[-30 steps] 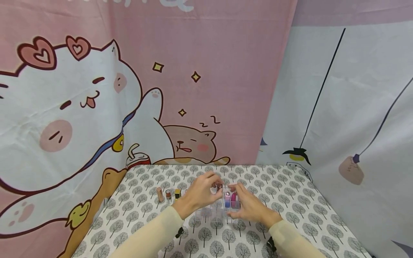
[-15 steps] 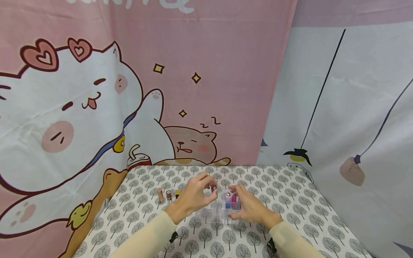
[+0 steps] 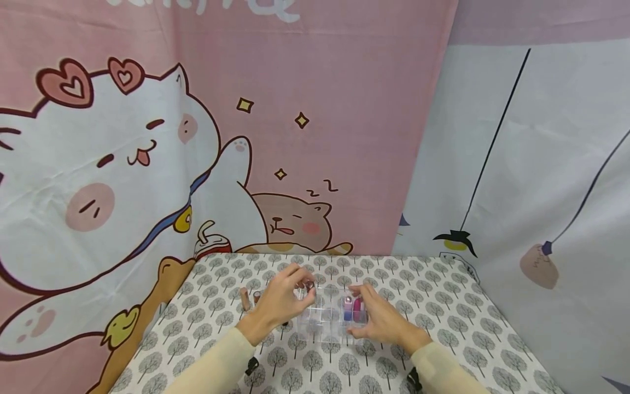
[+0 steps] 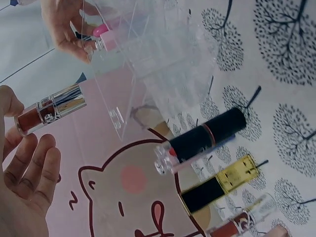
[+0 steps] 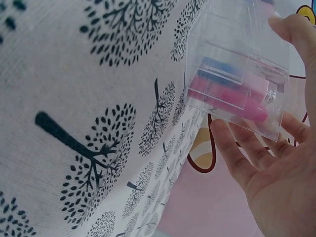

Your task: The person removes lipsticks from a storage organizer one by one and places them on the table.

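Note:
My left hand (image 3: 279,295) pinches a lip gloss tube (image 4: 52,109) between thumb and fingertips. Its lower part is clear with reddish-brown gloss, and its cap is shiny silver. The hand is above the table, at the left end of a clear compartmented organizer (image 3: 322,316), apart from it. On the organizer's right end, my right hand (image 3: 384,320) grips, thumb at the near side and fingers at the far side. A bright pink tube (image 5: 229,101) and a pink-and-blue tube (image 5: 219,74) stand side by side in its right-end compartments.
Left of the organizer stand a pinkish-brown tube (image 3: 244,299), a black tube (image 4: 210,133), a gold-and-black tube (image 4: 219,182) and another clear gloss tube (image 4: 242,222). A tree-print cloth (image 3: 467,339) covers the table. Printed curtains (image 3: 364,137) hang behind.
My left hand has moved left with the lip gloss, away from the pink tubes and across the organizer. The right hand stays on the organizer's right end.

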`<move>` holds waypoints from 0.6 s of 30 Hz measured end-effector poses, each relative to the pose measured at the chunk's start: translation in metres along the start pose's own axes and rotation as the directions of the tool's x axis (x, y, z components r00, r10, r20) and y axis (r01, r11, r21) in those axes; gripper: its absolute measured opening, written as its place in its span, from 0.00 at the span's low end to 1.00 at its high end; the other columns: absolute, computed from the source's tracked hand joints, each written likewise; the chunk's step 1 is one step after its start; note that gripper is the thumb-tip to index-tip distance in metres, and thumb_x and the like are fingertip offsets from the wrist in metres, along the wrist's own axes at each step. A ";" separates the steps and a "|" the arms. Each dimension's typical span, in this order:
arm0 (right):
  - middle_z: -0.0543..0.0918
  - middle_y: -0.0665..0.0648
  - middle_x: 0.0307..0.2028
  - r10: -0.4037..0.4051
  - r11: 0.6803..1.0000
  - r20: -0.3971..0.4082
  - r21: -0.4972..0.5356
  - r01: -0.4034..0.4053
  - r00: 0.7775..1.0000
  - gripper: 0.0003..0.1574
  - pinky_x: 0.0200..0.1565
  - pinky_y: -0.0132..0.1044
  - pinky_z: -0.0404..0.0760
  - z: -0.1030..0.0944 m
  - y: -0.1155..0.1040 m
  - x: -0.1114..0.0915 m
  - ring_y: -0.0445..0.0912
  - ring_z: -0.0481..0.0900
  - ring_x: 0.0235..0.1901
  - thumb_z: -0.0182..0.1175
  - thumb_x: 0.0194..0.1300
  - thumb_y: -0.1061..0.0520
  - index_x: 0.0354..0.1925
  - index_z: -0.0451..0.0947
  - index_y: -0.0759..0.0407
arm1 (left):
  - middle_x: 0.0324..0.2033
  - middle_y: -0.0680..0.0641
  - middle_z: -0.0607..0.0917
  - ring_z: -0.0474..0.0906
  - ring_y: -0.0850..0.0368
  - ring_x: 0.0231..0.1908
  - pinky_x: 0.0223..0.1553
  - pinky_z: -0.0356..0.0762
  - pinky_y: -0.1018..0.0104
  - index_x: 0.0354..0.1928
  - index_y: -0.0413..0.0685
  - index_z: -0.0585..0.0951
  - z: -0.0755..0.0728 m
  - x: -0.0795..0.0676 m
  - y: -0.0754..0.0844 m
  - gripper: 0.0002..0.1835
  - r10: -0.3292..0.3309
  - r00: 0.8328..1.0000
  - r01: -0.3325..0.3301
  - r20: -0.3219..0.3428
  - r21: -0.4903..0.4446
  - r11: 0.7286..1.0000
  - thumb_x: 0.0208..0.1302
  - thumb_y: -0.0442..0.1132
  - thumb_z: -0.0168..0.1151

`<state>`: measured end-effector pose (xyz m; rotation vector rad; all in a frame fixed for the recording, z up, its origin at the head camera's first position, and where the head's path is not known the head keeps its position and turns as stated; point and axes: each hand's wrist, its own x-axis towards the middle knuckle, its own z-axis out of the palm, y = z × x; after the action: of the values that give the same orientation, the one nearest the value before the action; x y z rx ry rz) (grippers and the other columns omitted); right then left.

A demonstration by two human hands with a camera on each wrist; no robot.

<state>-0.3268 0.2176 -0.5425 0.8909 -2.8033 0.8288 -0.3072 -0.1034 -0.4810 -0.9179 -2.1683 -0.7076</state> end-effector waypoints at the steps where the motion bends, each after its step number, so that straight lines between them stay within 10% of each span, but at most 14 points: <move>1: 0.80 0.55 0.70 -0.001 1.000 0.000 0.001 0.001 1.000 0.68 0.51 0.37 0.91 0.000 0.000 0.000 0.48 0.86 0.56 0.90 0.60 0.38 0.86 0.66 0.52 | 0.42 0.49 0.89 0.89 0.56 0.38 0.42 0.95 0.67 0.48 0.47 0.91 -0.002 -0.001 -0.001 0.11 0.003 1.000 -0.003 -0.006 -0.003 1.000 0.66 0.34 0.82; 18: 0.81 0.54 0.68 0.010 1.000 0.002 0.005 -0.010 1.000 0.69 0.50 0.37 0.91 -0.002 -0.002 -0.001 0.47 0.86 0.55 0.90 0.60 0.39 0.87 0.65 0.55 | 0.43 0.48 0.91 0.90 0.53 0.37 0.40 0.96 0.63 0.48 0.46 0.91 -0.025 -0.012 -0.014 0.12 -0.017 0.999 0.016 -0.043 -0.014 1.000 0.65 0.32 0.82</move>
<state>-0.3252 0.2179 -0.5403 0.8799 -2.8103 0.8378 -0.3027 -0.1336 -0.4773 -0.8850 -2.1380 -0.7438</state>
